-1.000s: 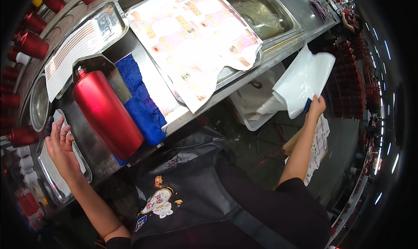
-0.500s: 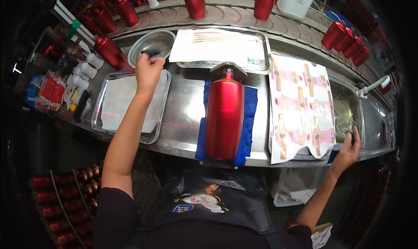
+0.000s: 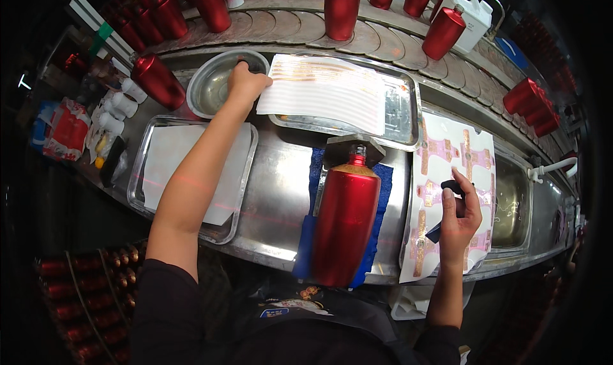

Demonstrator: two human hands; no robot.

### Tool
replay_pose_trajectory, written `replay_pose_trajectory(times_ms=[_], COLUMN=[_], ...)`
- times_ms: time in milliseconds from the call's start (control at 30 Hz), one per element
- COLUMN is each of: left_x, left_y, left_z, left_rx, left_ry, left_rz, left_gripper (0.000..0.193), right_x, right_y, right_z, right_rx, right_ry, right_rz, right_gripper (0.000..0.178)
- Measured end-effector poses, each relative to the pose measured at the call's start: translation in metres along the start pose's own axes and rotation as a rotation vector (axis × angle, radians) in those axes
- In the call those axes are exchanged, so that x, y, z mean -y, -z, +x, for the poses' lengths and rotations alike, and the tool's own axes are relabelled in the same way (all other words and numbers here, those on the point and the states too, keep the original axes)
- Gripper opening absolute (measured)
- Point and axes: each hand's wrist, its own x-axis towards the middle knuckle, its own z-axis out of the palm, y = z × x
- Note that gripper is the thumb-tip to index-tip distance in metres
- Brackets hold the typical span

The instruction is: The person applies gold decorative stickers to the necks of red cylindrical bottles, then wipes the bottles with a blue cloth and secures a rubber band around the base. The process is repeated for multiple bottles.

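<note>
My left hand [image 3: 249, 84] is closed between the round metal bowl [image 3: 203, 94] and a white sheet of gold strip labels [image 3: 325, 87]. One finger touches the sheet's left edge. A small dark thing shows behind its fingers; what they hold is mostly hidden. Over a white sheet of pink and gold labels [image 3: 482, 141], my right hand [image 3: 461, 221] grips a black flat tool [image 3: 435, 232]. A glossy red bottle [image 3: 348, 221] lies between my arms on a blue cloth [image 3: 304, 240], its neck at a grey metal rest [image 3: 341, 149].
Left of the bottle is a metal tray [image 3: 249, 186] with white paper. A sink [image 3: 511, 221] with a white tap [image 3: 554, 168] lies at the right. More red bottles [image 3: 343, 11] and a white jug [image 3: 471, 22] stand along the plated conveyor [image 3: 281, 30] behind.
My left hand has moved from over the bowl rightward to the strip sheet's edge. My right hand has come from the sink to over the pink and gold sheet. The view has shifted too.
</note>
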Motion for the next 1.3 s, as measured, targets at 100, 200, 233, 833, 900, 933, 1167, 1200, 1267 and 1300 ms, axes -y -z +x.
replay_pose_trajectory(times_ms=[100,200,233,833,900,933,1167,1200,1267,1300], left_x=[0.001,-0.003,-0.006,-0.200,-0.193,-0.187,-0.092,-0.079,-0.055,-0.046], left_y=[0.002,-0.001,-0.002,0.029,0.035,0.036,0.064,0.063,0.068,0.067], left_z=[0.003,0.000,0.001,-0.205,-0.229,-0.237,-0.353,-0.363,-0.380,-0.385], left_rx=[0.023,0.027,0.002,0.651,0.647,0.515,0.447,0.366,0.338,0.297], left_ry=[0.080,0.045,-0.014,-0.506,-0.343,-0.583,-0.274,-0.262,-0.116,-0.090], left_rz=[-0.068,0.024,0.134,-0.394,-0.500,-0.494,-0.506,-0.505,-0.556,-0.585], left_gripper=[0.078,0.071,0.070,0.028,0.021,0.023,0.043,0.037,0.032,0.028], right_x=[0.003,0.007,0.008,0.072,0.073,0.075,0.086,0.083,0.077,0.074], right_y=[-0.009,-0.020,-0.022,-0.030,0.001,0.014,0.020,0.015,0.002,-0.004], right_z=[0.015,0.025,0.026,0.098,0.075,0.062,-0.054,-0.065,-0.088,-0.096], right_rx=[-0.006,0.037,0.056,0.693,0.695,0.718,0.714,0.744,0.744,0.731], right_ry=[-0.066,-0.010,-0.009,-0.006,-0.101,-0.118,-0.336,-0.364,-0.378,-0.322], right_rz=[0.024,0.068,0.064,0.301,0.325,0.350,0.177,0.124,0.121,0.078], right_gripper=[0.038,0.038,0.038,0.020,0.023,0.027,0.013,0.013,0.016,0.017])
